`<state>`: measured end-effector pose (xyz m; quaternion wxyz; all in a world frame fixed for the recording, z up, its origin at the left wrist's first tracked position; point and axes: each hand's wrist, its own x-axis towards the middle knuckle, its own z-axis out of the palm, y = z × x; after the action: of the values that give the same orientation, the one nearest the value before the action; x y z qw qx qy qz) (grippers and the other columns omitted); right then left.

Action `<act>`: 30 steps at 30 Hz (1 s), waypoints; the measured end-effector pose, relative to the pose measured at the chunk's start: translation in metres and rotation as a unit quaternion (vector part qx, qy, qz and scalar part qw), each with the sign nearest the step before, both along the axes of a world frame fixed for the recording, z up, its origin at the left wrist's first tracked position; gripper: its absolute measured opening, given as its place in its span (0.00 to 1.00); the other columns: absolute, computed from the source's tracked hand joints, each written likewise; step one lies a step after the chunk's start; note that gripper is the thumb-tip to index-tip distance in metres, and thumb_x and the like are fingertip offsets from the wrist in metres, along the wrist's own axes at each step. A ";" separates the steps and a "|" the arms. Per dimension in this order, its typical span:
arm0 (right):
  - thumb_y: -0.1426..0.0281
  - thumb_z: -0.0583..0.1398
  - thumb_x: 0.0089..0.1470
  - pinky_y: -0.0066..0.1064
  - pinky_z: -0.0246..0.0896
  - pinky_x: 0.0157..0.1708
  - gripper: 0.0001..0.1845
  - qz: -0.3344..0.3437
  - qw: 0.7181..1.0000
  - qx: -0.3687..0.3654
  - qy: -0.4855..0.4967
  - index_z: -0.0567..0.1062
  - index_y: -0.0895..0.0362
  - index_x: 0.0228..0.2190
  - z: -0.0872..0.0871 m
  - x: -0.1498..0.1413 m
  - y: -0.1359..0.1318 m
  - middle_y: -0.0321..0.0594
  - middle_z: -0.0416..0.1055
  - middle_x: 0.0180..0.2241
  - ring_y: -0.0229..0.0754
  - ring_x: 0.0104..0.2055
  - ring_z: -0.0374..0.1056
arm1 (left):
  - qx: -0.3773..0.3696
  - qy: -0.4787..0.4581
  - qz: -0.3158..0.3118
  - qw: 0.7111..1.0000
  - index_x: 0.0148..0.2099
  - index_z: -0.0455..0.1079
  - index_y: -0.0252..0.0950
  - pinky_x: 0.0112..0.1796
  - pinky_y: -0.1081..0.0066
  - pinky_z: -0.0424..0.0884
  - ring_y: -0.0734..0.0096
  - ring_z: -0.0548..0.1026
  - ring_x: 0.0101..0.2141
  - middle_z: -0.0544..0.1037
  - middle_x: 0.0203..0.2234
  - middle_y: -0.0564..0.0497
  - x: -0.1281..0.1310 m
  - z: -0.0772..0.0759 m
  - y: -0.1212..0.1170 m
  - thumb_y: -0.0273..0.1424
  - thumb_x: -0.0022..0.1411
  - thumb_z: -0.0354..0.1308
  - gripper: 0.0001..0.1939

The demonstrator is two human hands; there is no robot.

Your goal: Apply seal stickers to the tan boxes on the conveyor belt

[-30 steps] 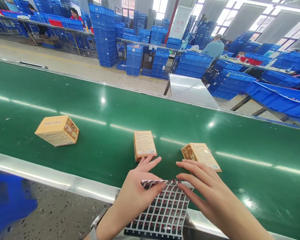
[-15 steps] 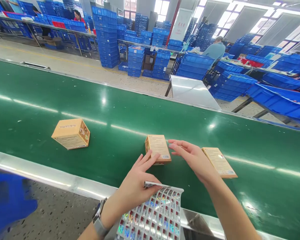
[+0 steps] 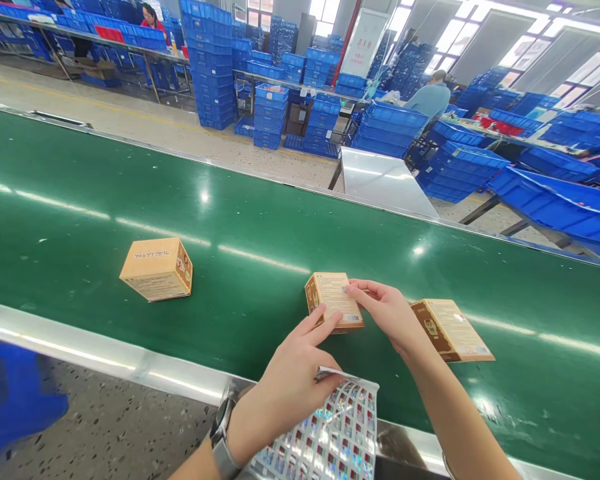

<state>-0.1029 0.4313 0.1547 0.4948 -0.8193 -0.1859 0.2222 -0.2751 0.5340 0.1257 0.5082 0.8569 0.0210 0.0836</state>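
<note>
Three small tan cardboard boxes lie on a green conveyor belt. My right hand rests with its fingertips pressed on the top of the middle box. My left hand pinches a shiny sheet of small red-and-white stickers at its top edge, index finger stretched out to the near edge of the same box. A second box lies just right of my right wrist. The third box sits apart at the left. A watch is on my left wrist.
The belt's metal rim runs along the near side over a speckled floor. Beyond the belt stand a steel table, stacks of blue crates and long benches. Other people work far back, one at the upper left, one at the upper right.
My right hand left the sticker sheet and moved up onto the middle box. All three boxes shifted right along the belt. My left hand kept the sheet and its finger reached the box.
</note>
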 end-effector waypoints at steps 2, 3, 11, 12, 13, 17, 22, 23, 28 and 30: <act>0.45 0.65 0.39 0.41 0.70 0.37 0.26 -0.006 1.000 -0.008 -0.016 0.80 0.56 0.28 -0.001 0.001 -0.003 0.48 0.80 0.33 0.53 0.37 0.74 | -0.006 -0.001 0.000 1.000 0.34 0.84 0.40 0.64 0.49 0.63 0.50 0.52 0.70 0.61 0.67 0.49 0.002 0.001 -0.004 0.19 0.57 0.64 0.11; 0.46 0.64 0.40 0.41 0.70 0.36 0.26 -0.009 1.000 -0.013 -0.025 0.80 0.57 0.28 -0.001 0.001 -0.004 0.48 0.80 0.33 0.53 0.36 0.74 | -0.010 -0.001 0.001 1.000 0.33 0.84 0.40 0.64 0.49 0.63 0.50 0.52 0.70 0.61 0.67 0.50 0.003 0.001 -0.005 0.19 0.56 0.64 0.11; 0.49 0.59 0.46 0.43 0.68 0.35 0.21 -0.048 0.984 -0.051 -0.166 0.74 0.54 0.27 -0.012 -0.004 -0.012 0.47 0.76 0.33 0.53 0.34 0.73 | 0.003 0.001 -0.013 1.000 0.33 0.84 0.39 0.65 0.48 0.61 0.49 0.52 0.70 0.61 0.67 0.48 0.011 0.004 -0.015 0.19 0.56 0.64 0.10; 0.49 0.58 0.48 0.43 0.68 0.36 0.20 -0.056 0.979 -0.052 -0.191 0.73 0.54 0.27 -0.014 -0.006 -0.013 0.49 0.76 0.36 0.52 0.35 0.72 | 0.002 -0.002 -0.015 1.000 0.33 0.84 0.39 0.65 0.48 0.61 0.49 0.53 0.70 0.61 0.67 0.48 0.012 0.004 -0.016 0.19 0.56 0.64 0.10; 0.50 0.57 0.49 0.43 0.68 0.36 0.19 -0.063 0.973 -0.054 -0.214 0.72 0.53 0.28 -0.016 -0.008 -0.013 0.50 0.74 0.39 0.52 0.36 0.72 | 0.000 -0.005 -0.017 1.000 0.33 0.84 0.39 0.65 0.48 0.61 0.49 0.53 0.69 0.60 0.67 0.49 0.013 0.004 -0.018 0.19 0.57 0.64 0.11; 0.48 0.57 0.54 0.44 0.67 0.35 0.24 -0.108 0.949 -0.061 -0.289 0.69 0.55 0.40 -0.027 -0.006 -0.021 0.55 0.68 0.48 0.52 0.37 0.70 | -0.003 -0.004 -0.031 0.999 0.33 0.84 0.38 0.65 0.47 0.60 0.47 0.53 0.69 0.60 0.67 0.47 0.023 -0.001 -0.025 0.20 0.56 0.65 0.09; 0.51 0.56 0.56 0.45 0.67 0.33 0.22 -0.136 0.928 -0.051 -0.343 0.68 0.56 0.41 -0.033 0.020 -0.037 0.54 0.67 0.43 0.51 0.33 0.69 | -0.071 -0.033 -0.045 0.996 0.35 0.84 0.40 0.67 0.46 0.54 0.47 0.55 0.69 0.60 0.67 0.47 0.024 -0.009 -0.027 0.23 0.54 0.69 0.07; 0.51 0.56 0.57 0.47 0.67 0.35 0.21 -0.132 0.925 -0.044 -0.354 0.68 0.56 0.40 -0.030 0.025 -0.038 0.53 0.67 0.43 0.52 0.33 0.69 | -0.096 -0.038 -0.047 0.993 0.36 0.84 0.41 0.67 0.47 0.54 0.48 0.58 0.68 0.63 0.66 0.47 0.017 -0.009 -0.024 0.23 0.54 0.70 0.08; 0.54 0.56 0.61 0.54 0.66 0.48 0.17 0.010 0.938 0.007 -0.346 0.72 0.55 0.40 -0.009 0.022 -0.001 0.51 0.72 0.44 0.56 0.44 0.71 | -0.271 -0.027 -0.088 0.958 0.36 0.84 0.39 0.52 0.62 0.76 0.57 0.84 0.44 0.85 0.42 0.44 -0.041 -0.003 -0.003 0.37 0.60 0.67 0.08; 0.55 0.60 0.60 0.49 0.69 0.49 0.20 0.124 0.943 0.028 -0.309 0.73 0.54 0.48 -0.008 0.007 0.032 0.48 0.74 0.49 0.53 0.47 0.72 | -0.316 -0.023 -0.101 0.943 0.33 0.83 0.36 0.44 0.66 0.79 0.56 0.85 0.39 0.86 0.38 0.41 -0.063 -0.007 0.004 0.49 0.62 0.62 0.21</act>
<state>-0.0959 0.4632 0.1471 0.4047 -0.8038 -0.4358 0.0121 -0.3383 0.5379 0.1191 0.7591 0.6476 -0.0521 0.0405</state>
